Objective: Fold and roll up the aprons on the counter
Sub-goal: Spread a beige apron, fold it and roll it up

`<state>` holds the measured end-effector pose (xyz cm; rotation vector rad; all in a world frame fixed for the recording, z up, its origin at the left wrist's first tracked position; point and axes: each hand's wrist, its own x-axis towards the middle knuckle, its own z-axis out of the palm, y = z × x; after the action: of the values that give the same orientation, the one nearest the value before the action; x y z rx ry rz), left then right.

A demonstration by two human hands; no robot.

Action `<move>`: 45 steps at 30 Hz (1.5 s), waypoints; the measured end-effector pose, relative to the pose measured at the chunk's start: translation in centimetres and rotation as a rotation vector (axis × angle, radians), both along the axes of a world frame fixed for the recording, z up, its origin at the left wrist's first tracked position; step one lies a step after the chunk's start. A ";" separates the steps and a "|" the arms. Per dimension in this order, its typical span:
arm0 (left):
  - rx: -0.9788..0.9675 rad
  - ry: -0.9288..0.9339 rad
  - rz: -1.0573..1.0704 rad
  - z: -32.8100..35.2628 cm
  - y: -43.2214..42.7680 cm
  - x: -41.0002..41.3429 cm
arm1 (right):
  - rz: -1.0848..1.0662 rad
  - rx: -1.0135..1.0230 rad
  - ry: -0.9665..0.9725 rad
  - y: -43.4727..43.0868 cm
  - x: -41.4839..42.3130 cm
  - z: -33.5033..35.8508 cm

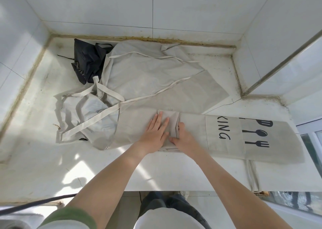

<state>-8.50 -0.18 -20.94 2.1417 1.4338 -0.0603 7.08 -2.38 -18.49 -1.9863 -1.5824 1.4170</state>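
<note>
found black apron [88, 63] crumpled back left on stone counter [43, 150], beige apron [139, 75] slumped beside it. pressed left hand [156, 130] flat, fingers straight, on printed apron [193, 129], folded into a strip along the near edge; pinched its doubled end with curled right hand [183, 136]. judged cloth thin, limp, light: best gripped at that end.

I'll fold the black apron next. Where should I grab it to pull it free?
Grip the black apron by its exposed left bunch, coming from the left: its right edge seems tucked under the plain beige apron, so pulling leftward should free it.
</note>
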 end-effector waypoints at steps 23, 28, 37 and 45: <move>-0.243 -0.401 0.622 4.2 0.8 1.6 | -0.281 -0.025 0.139 -0.2 -2.3 0.9; -0.097 -0.650 0.493 5.1 0.3 3.1 | -0.549 -0.444 0.831 0.5 -1.8 2.7; -0.030 -0.492 0.567 2.9 -0.1 2.3 | -0.578 -0.092 0.376 -0.6 0.1 0.4; -0.334 -0.353 0.673 2.5 -0.2 3.1 | -0.216 0.308 -0.335 -1.8 1.5 -0.7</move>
<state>-5.37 -0.42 -18.45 1.2530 1.7020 0.2937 8.57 -4.13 -19.18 -2.1985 -1.5387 0.7396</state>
